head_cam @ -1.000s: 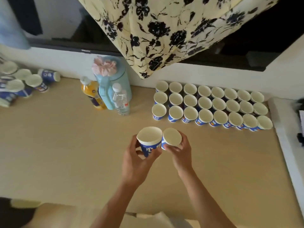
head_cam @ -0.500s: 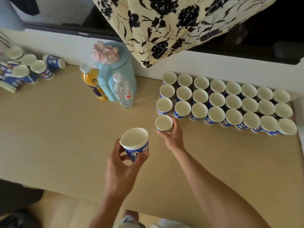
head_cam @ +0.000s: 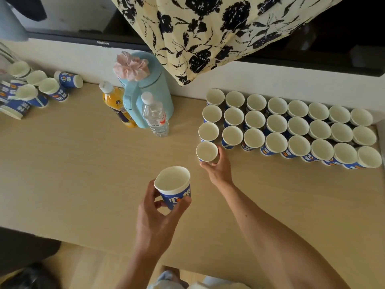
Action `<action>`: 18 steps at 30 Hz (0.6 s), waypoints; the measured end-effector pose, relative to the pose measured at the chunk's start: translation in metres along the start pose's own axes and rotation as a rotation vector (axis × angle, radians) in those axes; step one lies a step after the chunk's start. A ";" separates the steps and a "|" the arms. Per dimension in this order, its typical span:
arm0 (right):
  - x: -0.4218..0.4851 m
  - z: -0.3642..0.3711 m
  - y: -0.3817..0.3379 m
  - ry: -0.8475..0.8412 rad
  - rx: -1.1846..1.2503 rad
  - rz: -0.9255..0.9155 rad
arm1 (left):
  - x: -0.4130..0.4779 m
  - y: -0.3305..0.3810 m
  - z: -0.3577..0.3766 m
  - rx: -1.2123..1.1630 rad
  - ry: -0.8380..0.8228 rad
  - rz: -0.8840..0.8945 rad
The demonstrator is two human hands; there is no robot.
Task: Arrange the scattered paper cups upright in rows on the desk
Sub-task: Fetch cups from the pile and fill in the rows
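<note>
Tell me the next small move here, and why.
Probably open the right hand: its cup looks set upright on the desk, starting a fourth row before three full rows; the left hand holds another cup to go beside it.

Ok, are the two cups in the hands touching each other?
Apart. Head view: bare desk shows between the near cup in the left hand and the far cup in the right hand.
</note>
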State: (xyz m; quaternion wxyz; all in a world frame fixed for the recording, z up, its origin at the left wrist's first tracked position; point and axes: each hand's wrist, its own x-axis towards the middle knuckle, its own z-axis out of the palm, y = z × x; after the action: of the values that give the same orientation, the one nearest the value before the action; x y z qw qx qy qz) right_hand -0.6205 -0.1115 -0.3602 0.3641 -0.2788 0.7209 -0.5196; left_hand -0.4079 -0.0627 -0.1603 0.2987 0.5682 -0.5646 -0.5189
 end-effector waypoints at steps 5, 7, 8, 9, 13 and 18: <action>-0.001 0.001 0.000 0.022 -0.003 0.042 | -0.001 -0.001 0.000 0.011 -0.012 0.005; -0.010 -0.002 0.001 0.047 -0.021 0.076 | -0.001 -0.001 0.002 0.008 -0.019 0.000; -0.019 -0.006 -0.001 0.069 -0.018 0.100 | 0.000 0.000 0.004 0.007 -0.024 -0.002; -0.029 -0.010 -0.003 0.095 -0.005 0.120 | 0.001 0.000 0.006 0.007 -0.028 -0.003; -0.069 -0.040 -0.040 0.000 0.212 0.210 | 0.009 -0.003 0.018 0.032 -0.050 -0.028; -0.101 -0.076 -0.081 -0.485 0.439 0.215 | 0.021 -0.009 0.043 0.118 -0.147 -0.050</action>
State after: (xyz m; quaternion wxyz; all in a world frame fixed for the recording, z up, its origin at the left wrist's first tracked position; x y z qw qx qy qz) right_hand -0.6214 -0.0157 -0.2446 0.6288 -0.2317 0.5096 -0.5396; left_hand -0.4483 -0.0707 -0.1860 0.2094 0.5591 -0.6002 -0.5323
